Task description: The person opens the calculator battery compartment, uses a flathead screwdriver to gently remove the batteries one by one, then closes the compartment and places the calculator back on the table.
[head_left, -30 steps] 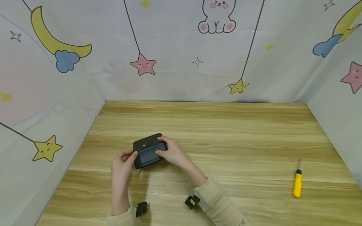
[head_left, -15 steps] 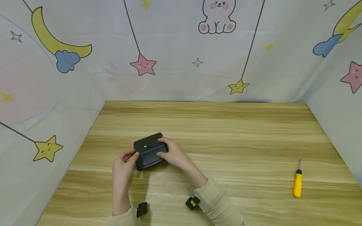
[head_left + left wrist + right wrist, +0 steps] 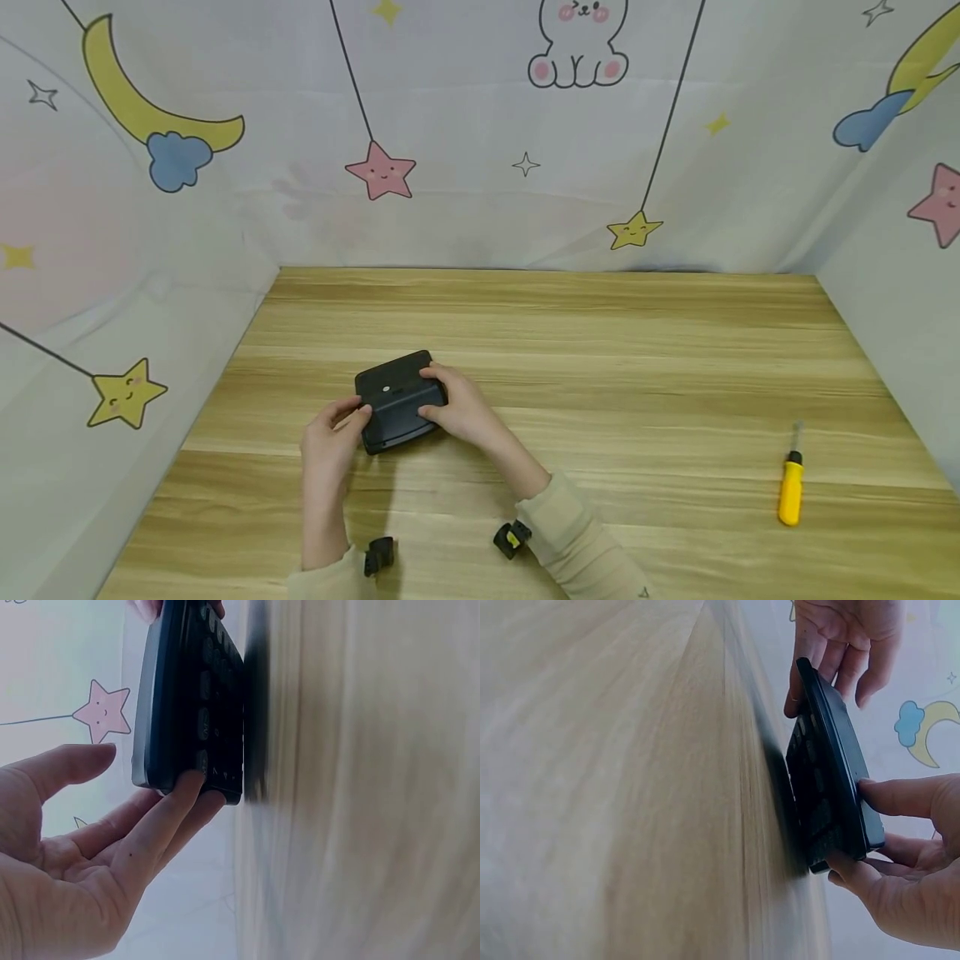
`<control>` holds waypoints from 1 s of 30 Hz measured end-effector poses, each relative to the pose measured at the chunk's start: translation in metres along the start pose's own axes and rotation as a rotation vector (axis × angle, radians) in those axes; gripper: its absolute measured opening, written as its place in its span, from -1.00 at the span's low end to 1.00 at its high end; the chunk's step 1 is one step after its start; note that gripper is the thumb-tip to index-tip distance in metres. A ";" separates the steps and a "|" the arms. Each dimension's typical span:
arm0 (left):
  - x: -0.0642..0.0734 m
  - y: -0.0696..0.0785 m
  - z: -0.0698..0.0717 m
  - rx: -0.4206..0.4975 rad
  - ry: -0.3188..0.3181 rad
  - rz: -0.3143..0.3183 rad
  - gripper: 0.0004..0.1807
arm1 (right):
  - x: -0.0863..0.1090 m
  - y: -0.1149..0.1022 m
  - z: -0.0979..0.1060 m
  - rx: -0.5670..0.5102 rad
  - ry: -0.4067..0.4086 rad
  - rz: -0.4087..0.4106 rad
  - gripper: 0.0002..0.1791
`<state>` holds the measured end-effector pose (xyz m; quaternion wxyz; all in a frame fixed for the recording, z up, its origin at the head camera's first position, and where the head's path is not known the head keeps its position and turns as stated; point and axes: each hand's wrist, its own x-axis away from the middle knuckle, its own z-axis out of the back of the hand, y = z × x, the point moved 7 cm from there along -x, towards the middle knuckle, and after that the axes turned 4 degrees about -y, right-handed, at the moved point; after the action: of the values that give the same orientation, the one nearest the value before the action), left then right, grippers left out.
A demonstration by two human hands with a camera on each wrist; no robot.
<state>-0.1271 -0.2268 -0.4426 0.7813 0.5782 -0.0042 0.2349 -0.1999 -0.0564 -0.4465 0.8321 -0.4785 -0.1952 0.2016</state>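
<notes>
A black calculator [image 3: 401, 417] is tilted above the left part of the table, its back turned up in the head view. Its keys [image 3: 204, 724] face down toward the wood. My right hand [image 3: 463, 407] pinches the right end, the thumb on the back and fingers under the key side, as the right wrist view shows. At the other end my left hand [image 3: 330, 433] has its fingers [image 3: 154, 832] against the key side and corner. The left thumb [image 3: 82, 766] stands a little apart from the case in both wrist views.
A screwdriver [image 3: 791, 492] with a yellow handle lies at the right of the wooden table [image 3: 615, 375]. Black mounts [image 3: 378, 556] sit by both sleeve cuffs. Printed cloth walls [image 3: 465, 225] enclose the back and sides.
The calculator has tipped so more of its upper back panel shows in the head view. Both hands have shifted slightly right with it, the left one more. The screwdriver stays put.
</notes>
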 end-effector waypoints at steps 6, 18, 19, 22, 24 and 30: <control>-0.002 -0.001 -0.001 -0.042 -0.006 -0.018 -0.54 | -0.001 0.003 -0.001 0.007 0.010 -0.018 -0.40; -0.003 0.001 -0.003 -0.161 -0.009 -0.034 -0.54 | -0.001 0.005 -0.002 0.026 0.018 -0.018 -0.40; -0.003 0.001 -0.003 -0.166 -0.011 -0.034 -0.54 | -0.001 0.005 -0.002 0.030 0.019 -0.016 -0.40; -0.004 0.001 -0.003 -0.178 -0.015 -0.030 -0.53 | -0.001 0.005 -0.002 0.034 0.019 -0.012 -0.40; -0.004 0.001 -0.003 -0.187 -0.014 -0.026 -0.53 | -0.001 0.005 -0.002 0.034 0.018 -0.013 -0.41; -0.003 0.002 -0.003 -0.217 -0.014 -0.023 -0.51 | -0.001 0.005 -0.003 0.042 0.019 -0.007 -0.43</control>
<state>-0.1314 -0.2248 -0.4429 0.8418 0.4920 -0.0284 0.2201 -0.1996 -0.0566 -0.4528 0.8446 -0.4619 -0.1847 0.1981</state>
